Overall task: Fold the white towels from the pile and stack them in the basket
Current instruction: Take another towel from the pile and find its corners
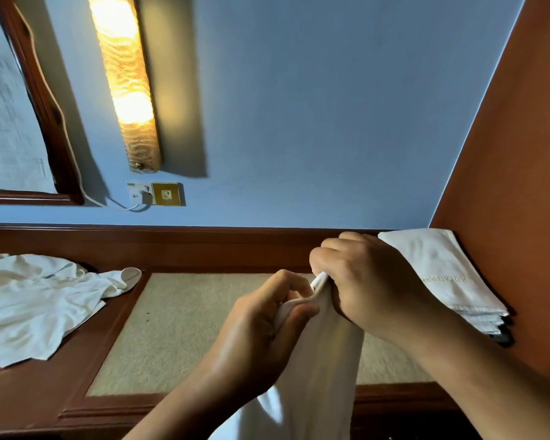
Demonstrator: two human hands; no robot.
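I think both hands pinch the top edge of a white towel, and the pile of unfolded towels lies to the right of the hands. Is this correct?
Not quite. The pile of unfolded towels lies to the left of the hands; at the right is the folded stack. The head view shows this. The left hand and right hand do pinch the top edge of the white towel.

Left hand [267, 315] and right hand [362, 281] pinching hanging white towel [324, 360], towel pile [35, 300] left

White towel [324, 360] at 6 o'clock, white pile [35, 300] at 9 o'clock, white stack [442, 274] with gold lettering at 3 o'clock, blue wall [299, 106]
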